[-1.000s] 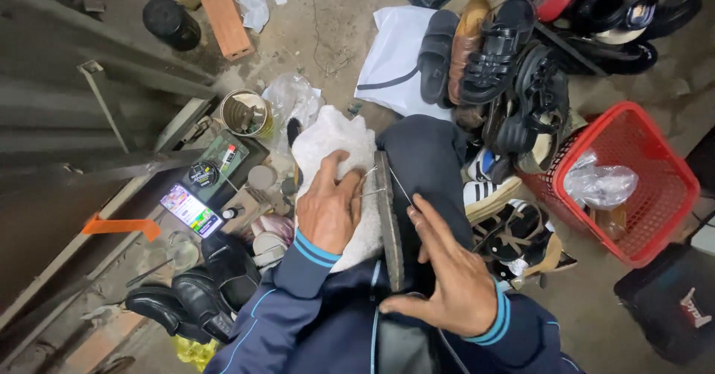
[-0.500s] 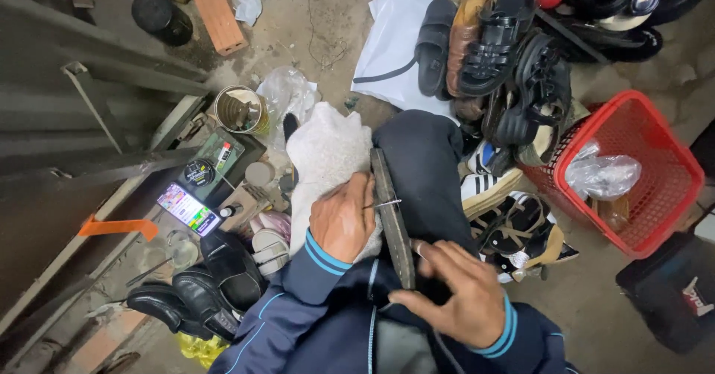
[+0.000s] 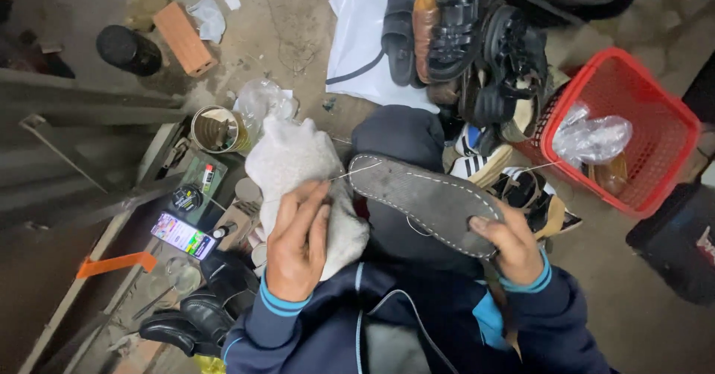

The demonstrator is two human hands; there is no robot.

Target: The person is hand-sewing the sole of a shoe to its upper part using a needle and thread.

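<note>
A dark grey shoe sole (image 3: 424, 199) with white stitching along its edge lies across my knees, underside up. My right hand (image 3: 506, 244) grips its near end. My left hand (image 3: 296, 247) rests on a white cloth (image 3: 298, 177) over my left knee and pinches a thin white thread (image 3: 356, 171) that runs to the sole's far tip. I cannot make out a needle. Both sleeves are navy with light blue cuffs.
A red plastic basket (image 3: 655, 143) with a plastic bag stands at right. Sandals and shoes (image 3: 477, 39) are piled at the top. A tin can (image 3: 216, 130), a phone (image 3: 182, 235), a brick (image 3: 184, 37) and black shoes (image 3: 201, 307) lie at left beside metal bars.
The sole has turned from edge-on to flat, stitched underside showing. My left hand moved down and left, pulling the thread taut; my right hand shifted to the sole's near end.
</note>
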